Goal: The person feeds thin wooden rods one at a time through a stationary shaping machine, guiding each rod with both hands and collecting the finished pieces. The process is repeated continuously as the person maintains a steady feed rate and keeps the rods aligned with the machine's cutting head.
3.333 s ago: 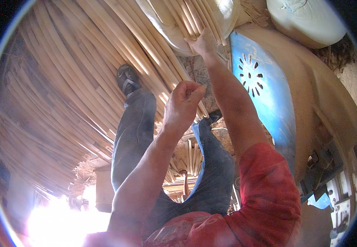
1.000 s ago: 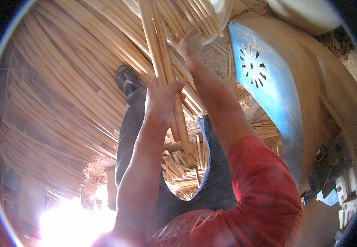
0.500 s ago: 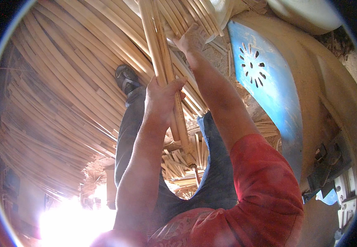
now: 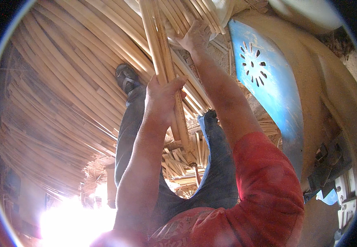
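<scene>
My left hand [image 4: 162,94] is closed around a few long, pale wooden strips [image 4: 157,45], its thumb lying across them. The strips run from the top of the view down between my knees. Farther off, my right hand [image 4: 195,37] is stretched out beside a second group of wooden strips [image 4: 206,16]. Its thumb stands apart from the fingers, and the fingertips lie at the strips' lower ends. Whether they press on the strips is hard to see.
Many long wooden strips [image 4: 71,70] cover the left side, with my shoe [image 4: 127,78] against them. Short offcuts [image 4: 178,164] lie between my legs. A blue panel with slots [image 4: 269,90] stands at the right, beside a large dusty brown surface [image 4: 322,82]. Glare fills the lower left.
My right hand has shifted slightly right and its forearm has swung a little the same way. My left hand keeps its hold on the strips, nearly unmoved.
</scene>
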A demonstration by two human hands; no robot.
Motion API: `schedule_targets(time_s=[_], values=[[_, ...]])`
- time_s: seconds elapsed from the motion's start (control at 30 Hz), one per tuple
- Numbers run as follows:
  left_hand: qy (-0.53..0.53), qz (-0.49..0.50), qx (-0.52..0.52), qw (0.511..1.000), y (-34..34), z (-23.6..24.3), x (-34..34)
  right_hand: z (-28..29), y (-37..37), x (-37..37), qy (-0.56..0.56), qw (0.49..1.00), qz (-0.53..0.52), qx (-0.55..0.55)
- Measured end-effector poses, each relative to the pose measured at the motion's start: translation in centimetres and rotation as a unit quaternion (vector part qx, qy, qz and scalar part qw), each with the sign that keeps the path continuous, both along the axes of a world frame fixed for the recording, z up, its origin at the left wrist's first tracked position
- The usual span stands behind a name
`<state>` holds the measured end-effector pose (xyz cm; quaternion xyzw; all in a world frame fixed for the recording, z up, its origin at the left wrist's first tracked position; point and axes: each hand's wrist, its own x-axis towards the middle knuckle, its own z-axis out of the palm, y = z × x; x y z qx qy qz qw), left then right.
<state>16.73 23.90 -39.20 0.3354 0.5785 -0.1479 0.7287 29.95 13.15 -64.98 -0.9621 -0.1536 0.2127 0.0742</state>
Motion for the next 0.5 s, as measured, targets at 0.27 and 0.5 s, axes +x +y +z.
schedule_targets(time_s=[0.27, 0.5], values=[[0.007, -0.021, 0.008, 1.000, 0.00, -0.24, 0.06, 0.66, 0.83, 0.70, 0.019, 0.999, -0.025, -0.032], [-0.005, -0.017, 0.003, 1.000, 0.11, -0.28, 0.13, 0.52, 0.66, 0.89, 0.030, 0.999, -0.027, -0.014]])
